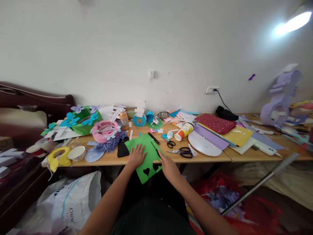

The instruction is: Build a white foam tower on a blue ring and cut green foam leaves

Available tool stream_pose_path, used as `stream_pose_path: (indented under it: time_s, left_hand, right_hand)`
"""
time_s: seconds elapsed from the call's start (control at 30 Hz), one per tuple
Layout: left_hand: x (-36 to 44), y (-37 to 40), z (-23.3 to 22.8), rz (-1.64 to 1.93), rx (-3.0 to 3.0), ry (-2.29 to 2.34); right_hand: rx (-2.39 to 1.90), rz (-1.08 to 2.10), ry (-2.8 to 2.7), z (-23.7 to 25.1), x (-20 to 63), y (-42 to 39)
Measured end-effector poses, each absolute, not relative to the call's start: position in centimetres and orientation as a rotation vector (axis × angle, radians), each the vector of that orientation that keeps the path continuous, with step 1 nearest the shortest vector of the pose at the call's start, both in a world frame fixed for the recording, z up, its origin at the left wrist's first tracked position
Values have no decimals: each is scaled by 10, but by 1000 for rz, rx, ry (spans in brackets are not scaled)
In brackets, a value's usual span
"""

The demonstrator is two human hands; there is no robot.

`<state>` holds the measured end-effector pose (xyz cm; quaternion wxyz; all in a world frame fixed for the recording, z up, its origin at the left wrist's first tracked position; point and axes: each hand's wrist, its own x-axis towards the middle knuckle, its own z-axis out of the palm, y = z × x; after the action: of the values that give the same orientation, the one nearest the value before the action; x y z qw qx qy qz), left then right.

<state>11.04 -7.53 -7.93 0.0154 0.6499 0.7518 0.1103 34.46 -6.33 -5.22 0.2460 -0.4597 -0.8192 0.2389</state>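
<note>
The green sheet (pixel 144 153) lies at the table's (pixel 210 158) near edge, its heart-cut corner hanging over. The left hand (pixel 136 156) presses flat on it, fingers spread; the right hand (pixel 168 166) pinches its right edge. Scissors (pixel 182 151) lie just right; a black phone (pixel 122 148) crowds the left.

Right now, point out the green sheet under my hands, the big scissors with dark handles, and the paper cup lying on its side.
green sheet (pixel 144 147): head view, on its bare upper middle.
big scissors (pixel 182 151): head view, where blades meet handles.
paper cup (pixel 183 131): head view, on its side wall.
</note>
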Motion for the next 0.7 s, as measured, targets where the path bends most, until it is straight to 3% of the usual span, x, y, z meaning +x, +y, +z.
stream_pose_path:
  time_s: [0.2, 0.7]
  left_hand:
    - [103, -77, -71, 285, 2109, 2270]
    - [88, -18, -72, 404, 2056, 2369]
  right_hand:
    - [-1298, 585, -2442, -27, 296, -26]
    - [-1376, 568, -2558, -54, 255, -2]
